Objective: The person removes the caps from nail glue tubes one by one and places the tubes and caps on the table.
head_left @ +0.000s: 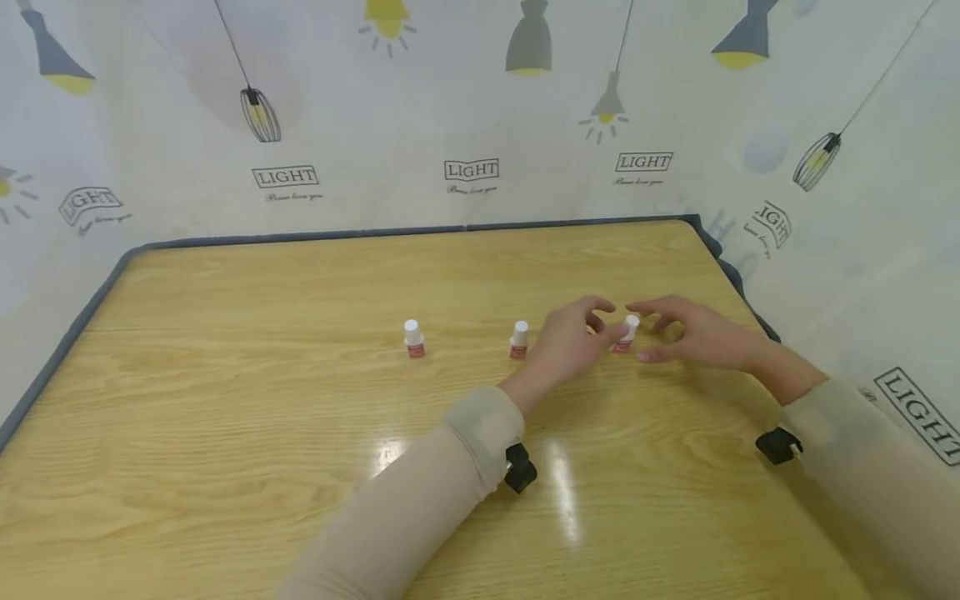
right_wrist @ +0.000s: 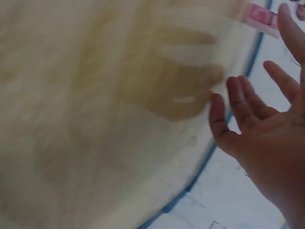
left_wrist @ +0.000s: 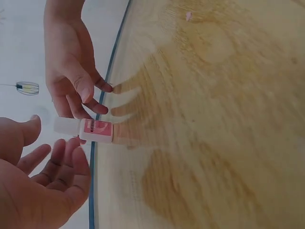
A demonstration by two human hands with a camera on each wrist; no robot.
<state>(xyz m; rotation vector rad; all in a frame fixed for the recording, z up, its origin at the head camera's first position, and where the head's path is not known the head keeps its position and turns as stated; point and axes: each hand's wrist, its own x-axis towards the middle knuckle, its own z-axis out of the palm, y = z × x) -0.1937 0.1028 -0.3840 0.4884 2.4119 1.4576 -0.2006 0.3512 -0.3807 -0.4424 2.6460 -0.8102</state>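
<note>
A small white bottle (head_left: 632, 322) with a white cap and a reddish-pink label stands upright on the table between the two hands. My left hand (head_left: 573, 340) is on its left side, fingers loosely bent and apart, the thumb overlapping the bottle in the head view. On the other side, my right hand (head_left: 701, 333) is held with its fingers spread and curving toward the bottle. In the left wrist view, neither hand is closed around the bottle (left_wrist: 97, 130); whether a fingertip touches it I cannot tell. The right wrist view shows the right palm (right_wrist: 271, 129) beside the partly cut-off bottle (right_wrist: 262, 18).
Two more such bottles stand to the left in a rough row: a middle bottle (head_left: 519, 341) close to the left wrist, and a left bottle (head_left: 414, 340) farther off. The wooden table (head_left: 225, 400) has a dark edge strip (head_left: 337, 236) against the printed wall covering.
</note>
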